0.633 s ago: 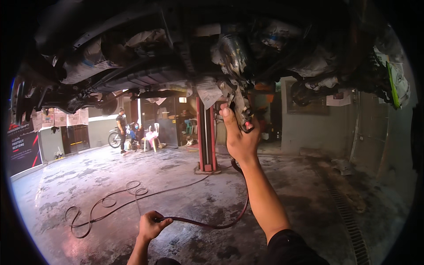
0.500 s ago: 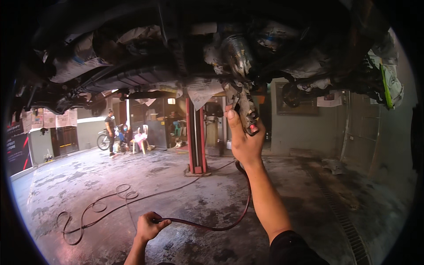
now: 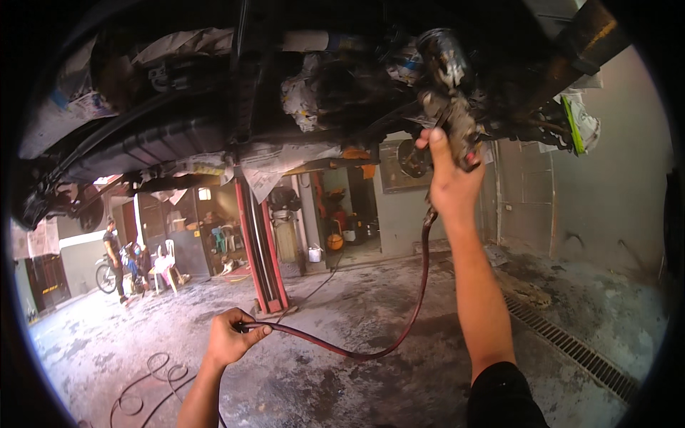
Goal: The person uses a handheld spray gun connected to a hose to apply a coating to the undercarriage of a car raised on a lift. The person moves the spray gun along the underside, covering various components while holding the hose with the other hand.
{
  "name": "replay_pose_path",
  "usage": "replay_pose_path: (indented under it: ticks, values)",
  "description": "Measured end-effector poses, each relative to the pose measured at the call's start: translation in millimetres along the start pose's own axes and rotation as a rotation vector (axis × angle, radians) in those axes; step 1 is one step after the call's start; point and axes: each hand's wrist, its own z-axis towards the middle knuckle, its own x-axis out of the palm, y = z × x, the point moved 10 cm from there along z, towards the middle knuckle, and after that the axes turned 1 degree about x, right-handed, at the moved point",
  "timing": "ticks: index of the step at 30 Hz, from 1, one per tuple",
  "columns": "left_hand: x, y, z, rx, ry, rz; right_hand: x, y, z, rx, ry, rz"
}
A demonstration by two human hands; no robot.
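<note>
Raised under the dark vehicle underside (image 3: 143,139), my right hand (image 3: 457,189) is wrapped round a spray gun (image 3: 464,132). A dark, stained cup (image 3: 441,57) sits on top of the gun, which is coated in grime and slightly blurred. From the gun's lower end a dark red air hose (image 3: 421,292) sags in a loop. Lower down on the left, my left hand (image 3: 232,335) closes round that hose, thumb stretched along it.
Newspaper (image 3: 264,167) covers parts underneath the vehicle. A red lift post (image 3: 260,250) stands ahead. Coiled hose (image 3: 153,378) lies on the stained floor, and a drain grate (image 3: 571,349) runs along the right. People (image 3: 114,257) are at the far left near a motorcycle (image 3: 105,278).
My view has swung right, so the lift post and people sit farther left. My right hand with the spray gun has moved right and slightly up. My left hand has risen with the hose.
</note>
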Motion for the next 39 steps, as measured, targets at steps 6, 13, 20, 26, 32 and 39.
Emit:
replay_pose_path:
  ticks: [6,13,20,26,32,39]
  values:
    - [-3,-14,35,0.058,0.059,-0.032,-5,25,45,-0.083,-0.084,-0.080]
    - [-21,-23,30,0.103,0.061,-0.040,8,38,52,-0.043,-0.127,0.054]
    - [-35,-20,23,0.108,0.058,-0.084,43,86,35,-0.091,-0.026,0.125]
    - [-39,-17,23,0.142,0.075,-0.088,76,113,20,-0.136,0.090,0.223]
    - [-42,-7,24,0.136,0.074,-0.091,78,103,31,-0.163,0.042,0.114]
    - [-47,3,24,0.114,0.072,-0.196,50,68,45,-0.083,-0.084,-0.009]
